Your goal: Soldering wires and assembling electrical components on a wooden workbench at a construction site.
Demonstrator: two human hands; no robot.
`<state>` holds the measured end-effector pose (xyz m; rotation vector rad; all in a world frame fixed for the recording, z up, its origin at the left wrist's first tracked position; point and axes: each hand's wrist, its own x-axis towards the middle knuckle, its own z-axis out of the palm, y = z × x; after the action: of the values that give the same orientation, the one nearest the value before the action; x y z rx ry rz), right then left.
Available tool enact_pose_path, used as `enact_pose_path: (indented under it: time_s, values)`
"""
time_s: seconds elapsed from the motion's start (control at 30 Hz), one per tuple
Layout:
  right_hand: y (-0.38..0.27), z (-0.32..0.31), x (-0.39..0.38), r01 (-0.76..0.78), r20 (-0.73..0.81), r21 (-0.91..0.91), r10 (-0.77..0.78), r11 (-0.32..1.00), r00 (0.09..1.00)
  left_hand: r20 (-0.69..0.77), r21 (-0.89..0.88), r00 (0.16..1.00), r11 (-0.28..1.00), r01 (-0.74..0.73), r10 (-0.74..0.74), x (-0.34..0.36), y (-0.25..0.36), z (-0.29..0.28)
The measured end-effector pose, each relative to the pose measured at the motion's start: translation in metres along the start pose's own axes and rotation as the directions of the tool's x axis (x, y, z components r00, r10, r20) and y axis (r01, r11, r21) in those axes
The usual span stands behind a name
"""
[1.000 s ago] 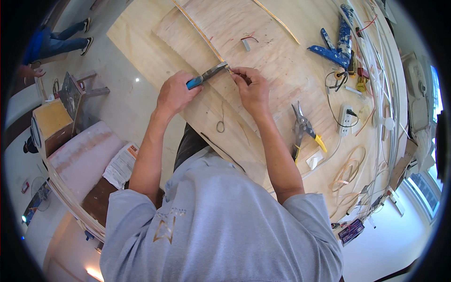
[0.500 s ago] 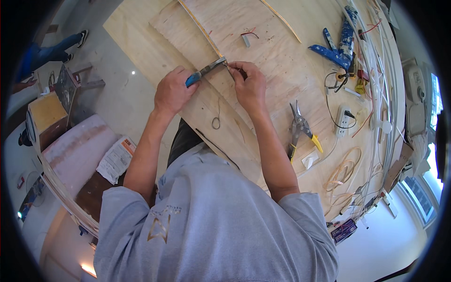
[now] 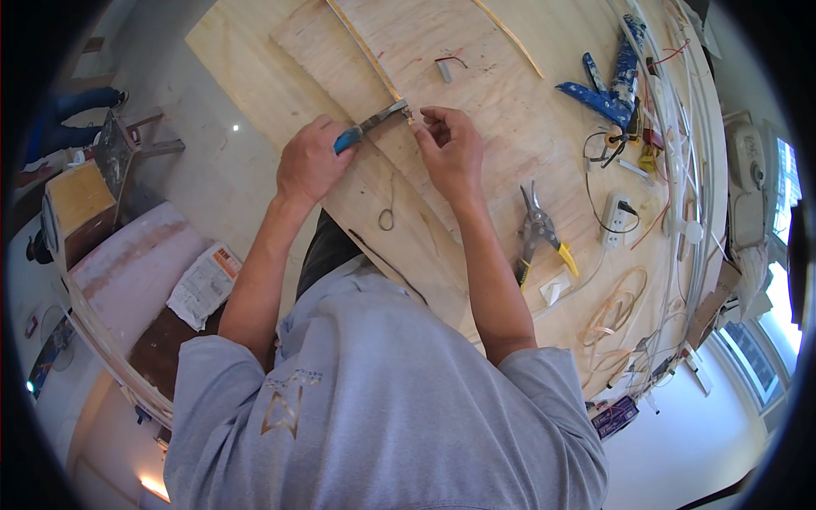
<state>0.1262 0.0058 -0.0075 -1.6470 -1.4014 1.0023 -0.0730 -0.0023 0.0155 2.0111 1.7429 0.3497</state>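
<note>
My left hand (image 3: 316, 160) is closed around the blue handle of a metal tool (image 3: 376, 119), whose head lies at the lower end of a long yellowish LED-like strip (image 3: 365, 47) on a plywood sheet (image 3: 476, 93). Just right of that tool, my right hand (image 3: 449, 149) pinches the short end of the strip with thumb and curled fingers. A small grey piece with red and black wires (image 3: 444, 71) lies above. A loop of thin wire (image 3: 387, 219) is between my forearms, and yellow-and-black snips (image 3: 540, 229) lie right of my right forearm.
At the right are a blue paint-stained caulking gun (image 3: 608, 102), a white power strip (image 3: 614, 217), coiled strips (image 3: 616, 306) and long white profiles (image 3: 688, 170). At the left are a stool (image 3: 127, 144), a paper sack (image 3: 204, 285) and a person's blue-clad legs (image 3: 81, 115).
The whole view has shifted slightly. Both hands and the tool sit a little higher and further left in the picture. The other person's legs show less at the far left edge.
</note>
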Motion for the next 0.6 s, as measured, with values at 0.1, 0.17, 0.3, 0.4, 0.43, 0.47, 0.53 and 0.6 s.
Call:
enact_pose_path:
  time_s: [0.1, 0.17, 0.3, 0.4, 0.43, 0.47, 0.53, 0.6]
  values:
    - [0.0015, 0.0001, -0.0040, 0.046, -0.016, 0.020, -0.045, 0.999, 0.999, -0.006, -0.010, 1.000, 1.000, 0.015, -0.015, -0.0001, -0.0005, 0.0002]
    - [0.0014, 0.0027, -0.0052, 0.081, 0.001, 0.018, -0.081, 0.997, 0.997, 0.011, 0.003, 1.000, 1.000, 0.022, -0.022, 0.0001, -0.0033, 0.0011]
    - [0.0060, 0.0064, -0.0068, 0.066, -0.042, 0.021, -0.065, 0.998, 0.997, 0.005, -0.015, 1.000, 1.000, 0.015, -0.015, 0.0013, -0.0025, 0.0010]
    - [0.0059, 0.0086, -0.0064, 0.110, -0.063, -0.016, -0.111, 0.994, 0.992, 0.025, -0.022, 0.999, 0.999, 0.034, -0.034, 0.0026, -0.0048, -0.0002]
    - [0.0075, 0.0091, -0.0054, 0.118, -0.100, 0.012, -0.116, 0.993, 0.988, 0.041, -0.028, 0.999, 0.999, 0.024, -0.023, 0.0035, -0.0070, -0.0004]
    - [0.0084, 0.0093, -0.0046, 0.127, -0.137, 0.040, -0.121, 0.991, 0.983, 0.058, -0.035, 0.998, 0.999, 0.013, -0.011, 0.0042, -0.0084, -0.0007]
    - [0.0083, 0.0091, -0.0035, 0.125, -0.127, 0.029, -0.121, 0.992, 0.985, 0.068, -0.049, 0.998, 0.999, 0.019, -0.016, 0.0049, -0.0086, -0.0021]
    - [0.0080, 0.0097, -0.0030, 0.124, -0.116, 0.019, -0.121, 0.992, 0.986, 0.078, -0.060, 0.997, 0.998, 0.025, -0.021, 0.0057, -0.0089, -0.0037]
